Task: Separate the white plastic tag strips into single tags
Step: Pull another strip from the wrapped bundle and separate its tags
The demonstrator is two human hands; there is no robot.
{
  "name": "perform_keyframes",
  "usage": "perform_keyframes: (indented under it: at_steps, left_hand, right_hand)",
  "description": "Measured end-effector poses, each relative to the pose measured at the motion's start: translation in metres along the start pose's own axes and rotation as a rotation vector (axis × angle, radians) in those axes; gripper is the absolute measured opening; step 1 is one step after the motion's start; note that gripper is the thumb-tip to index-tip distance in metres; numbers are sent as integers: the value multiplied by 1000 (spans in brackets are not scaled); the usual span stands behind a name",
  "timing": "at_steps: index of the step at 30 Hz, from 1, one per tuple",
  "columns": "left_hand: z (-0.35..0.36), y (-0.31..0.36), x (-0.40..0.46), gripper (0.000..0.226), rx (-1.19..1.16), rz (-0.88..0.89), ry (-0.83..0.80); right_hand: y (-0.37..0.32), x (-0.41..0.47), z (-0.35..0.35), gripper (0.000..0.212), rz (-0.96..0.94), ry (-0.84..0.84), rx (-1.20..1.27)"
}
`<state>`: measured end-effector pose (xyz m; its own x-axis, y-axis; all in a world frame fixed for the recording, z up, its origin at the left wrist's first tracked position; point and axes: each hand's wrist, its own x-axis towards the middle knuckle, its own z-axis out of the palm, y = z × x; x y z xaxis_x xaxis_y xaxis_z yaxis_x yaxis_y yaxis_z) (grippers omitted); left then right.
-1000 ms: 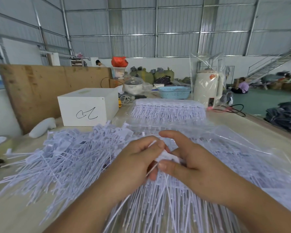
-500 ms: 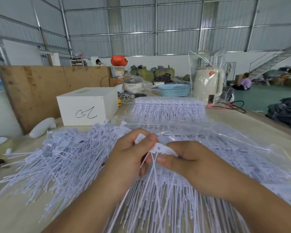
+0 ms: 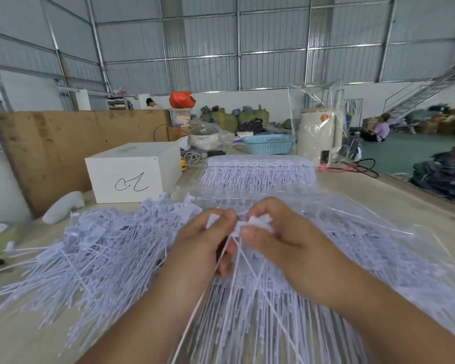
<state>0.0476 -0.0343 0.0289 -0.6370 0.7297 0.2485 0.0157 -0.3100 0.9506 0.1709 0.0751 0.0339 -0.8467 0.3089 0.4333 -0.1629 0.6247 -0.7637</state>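
Note:
My left hand [image 3: 205, 241] pinches the head of a white plastic tag [image 3: 212, 221] between thumb and fingers. Right beside it, my right hand [image 3: 281, 243] pinches the short tag strip [image 3: 258, 222], whose thin tails hang down between my wrists. The two hands almost touch above a flat layer of joined tag strips [image 3: 268, 311] lying on clear plastic. A loose heap of single tags [image 3: 95, 248] spreads to the left. Another bundle of strips [image 3: 258, 170] lies farther back on the table.
A white box [image 3: 132, 174] with a pen mark stands at the back left, a plywood board [image 3: 63, 145] behind it. A blue basket [image 3: 268, 144] and a bagged cream kettle [image 3: 318, 135] stand at the far end. The table's right edge [image 3: 415, 195] drops to a green floor.
Both hands have lifted a little with the strip. The left hand has pulled one tag's head slightly left, away from the piece held by the right hand.

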Motion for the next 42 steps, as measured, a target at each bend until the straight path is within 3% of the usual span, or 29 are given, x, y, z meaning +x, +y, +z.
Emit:
perform_keyframes:
  at_steps: [4, 9, 11, 14, 17, 20, 24, 28, 32, 35, 39, 42]
  left_hand:
    - [2, -3, -5, 25, 100, 42, -153]
    - [-3, 1, -7, 14, -4, -116, -321]
    - [-7, 2, -6, 14, -40, -159, -337]
    - [-11, 5, 1, 21, -75, -129, -211]
    - [-18, 11, 3, 9, 9, -47, -132]
    - [-20, 8, 2, 13, 157, -14, -111]
    - [-13, 11, -2, 4, 106, 28, -71]
    - [3, 9, -6, 15, -81, 138, 111]
    - [17, 6, -7, 7, -177, 194, 215]
    - [18, 4, -6, 9, -221, 182, 257]
    - [-19, 12, 9, 15, -360, 65, 406]
    - [-37, 13, 17, 20, -167, 79, 340]
  right_hand:
    - [-6, -2, 2, 27, 9, -234, -98]
    - [-6, -2, 4, 60, 27, -260, -211]
    - [-8, 0, 5, 61, 6, -255, -216]
    - [-9, 0, -1, 41, 31, -194, -118]
    - [-7, -2, -11, 24, 135, -243, -155]
    - [-1, -1, -11, 33, 179, -282, -144]
    - [1, 1, -11, 29, 149, -232, 7]
    - [-3, 4, -1, 22, 60, -26, 31]
    - [-8, 4, 16, 27, -4, 238, 106]
    - [-12, 4, 24, 26, -10, 330, 35]
    - [-10, 5, 0, 37, -14, 587, 62]
    - [-7, 1, -5, 23, -35, 326, 19]
